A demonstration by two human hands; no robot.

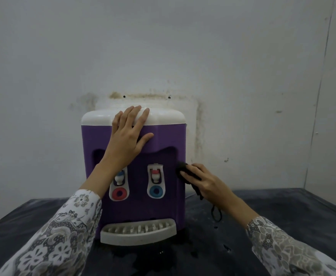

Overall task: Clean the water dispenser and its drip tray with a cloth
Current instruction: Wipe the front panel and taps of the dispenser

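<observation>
A purple water dispenser with a white top stands on a dark table. Its white slatted drip tray sticks out at the bottom front. My left hand lies flat on the upper front, fingers straight and reaching over the white top. My right hand holds a black cloth and presses it against the right side of the tap recess. Two white taps sit in the recess, one partly hidden by my left wrist.
The dark table is wet in front of the dispenser. A black cord loop hangs below my right hand. A stained white wall stands close behind the dispenser.
</observation>
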